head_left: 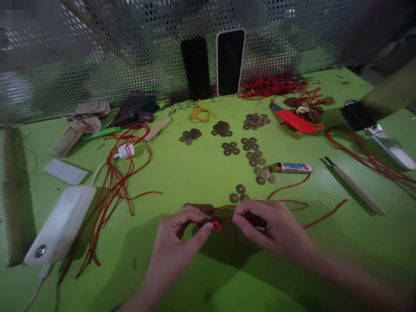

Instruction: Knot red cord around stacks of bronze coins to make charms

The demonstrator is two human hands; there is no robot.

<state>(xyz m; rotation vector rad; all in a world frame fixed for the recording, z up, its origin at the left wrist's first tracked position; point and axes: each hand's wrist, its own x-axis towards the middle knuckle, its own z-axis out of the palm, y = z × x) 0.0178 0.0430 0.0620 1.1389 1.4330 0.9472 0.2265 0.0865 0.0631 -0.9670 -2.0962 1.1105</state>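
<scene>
Between thumb and fingers, my left hand (182,234) pinches dark coins with a red cord knot (217,225) at their edge. My right hand (269,223) is closed on a red cord (228,217) that runs across from those coins. Just behind my left fingers lies a row of overlapping coins (208,209), partly covered by the hand. Three loose holed coins (240,189) rest beyond my right fingertips, one partly hidden. A red cord end (328,214) trails out to the right from under my right hand.
Several coin piles (230,148) are spread over the green table (175,173). On the right lie a battery-like cylinder (293,167), a thin tool (354,185), a red-handled knife (299,121) and a brush (355,116). Red cords (121,173) and a white device (61,225) are left; two phones (230,63) stand behind.
</scene>
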